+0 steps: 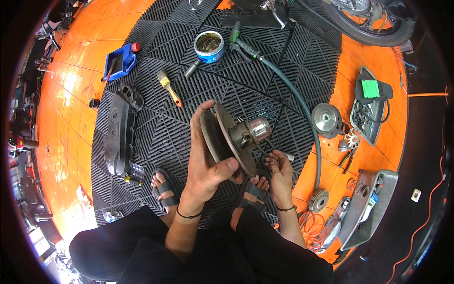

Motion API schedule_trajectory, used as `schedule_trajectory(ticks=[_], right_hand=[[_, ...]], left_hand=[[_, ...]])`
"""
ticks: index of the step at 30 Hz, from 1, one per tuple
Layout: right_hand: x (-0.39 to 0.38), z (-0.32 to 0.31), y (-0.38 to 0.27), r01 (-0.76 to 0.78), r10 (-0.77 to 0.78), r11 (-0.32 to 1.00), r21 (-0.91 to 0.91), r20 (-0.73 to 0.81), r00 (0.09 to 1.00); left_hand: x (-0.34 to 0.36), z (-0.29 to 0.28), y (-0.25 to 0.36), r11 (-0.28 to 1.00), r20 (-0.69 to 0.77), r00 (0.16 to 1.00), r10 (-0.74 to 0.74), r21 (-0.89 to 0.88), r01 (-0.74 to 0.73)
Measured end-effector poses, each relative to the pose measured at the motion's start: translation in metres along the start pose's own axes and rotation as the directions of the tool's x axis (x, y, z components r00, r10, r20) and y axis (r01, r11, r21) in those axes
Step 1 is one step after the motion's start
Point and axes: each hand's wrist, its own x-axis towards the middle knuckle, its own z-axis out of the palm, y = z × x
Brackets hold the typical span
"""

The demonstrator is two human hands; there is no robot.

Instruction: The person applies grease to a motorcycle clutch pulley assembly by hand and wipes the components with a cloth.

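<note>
Mat (153, 128): black, under fingers (196, 119);
Metal discs (228, 127): between thumb and fingers of left hand (204, 175), gripped;
Right hand (280, 171): fingers curled beside hub (259, 128); pinch unclear;
Hub: likely being worked; next, maybe hold steady

Metal discs (240, 152) were dull grey; hub (258, 128), bright silver. Mat (158, 130) was black, ribbed in triangles; tiles (75, 99), orange. Tray (125, 66) was blue; brush handle (171, 93), yellow.

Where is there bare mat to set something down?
Bare mat shows between the long black cover and the left hand, below the paintbrush, and between the held pulley and the grey hose. The orange floor right of the hose is crowded with a round plate, grey tray and pliers.
</note>
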Motion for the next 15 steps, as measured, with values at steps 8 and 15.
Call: schedule_trajectory(ticks=[8, 15], right_hand=[[-0.017, 0.023, -0.091, 0.261, -0.293, 0.917, 0.302, 0.065, 0.954], [-0.036, 0.014, -0.128, 0.41, -0.426, 0.904, 0.122, 0.18, 0.887]], left_hand=[[-0.002, 0.001, -0.002, 0.999, 0.014, 1.0, 0.004, 0.034, -0.005], [0.0, 0.003, -0.003, 0.999, 0.049, 0.998, 0.026, 0.041, -0.028]])
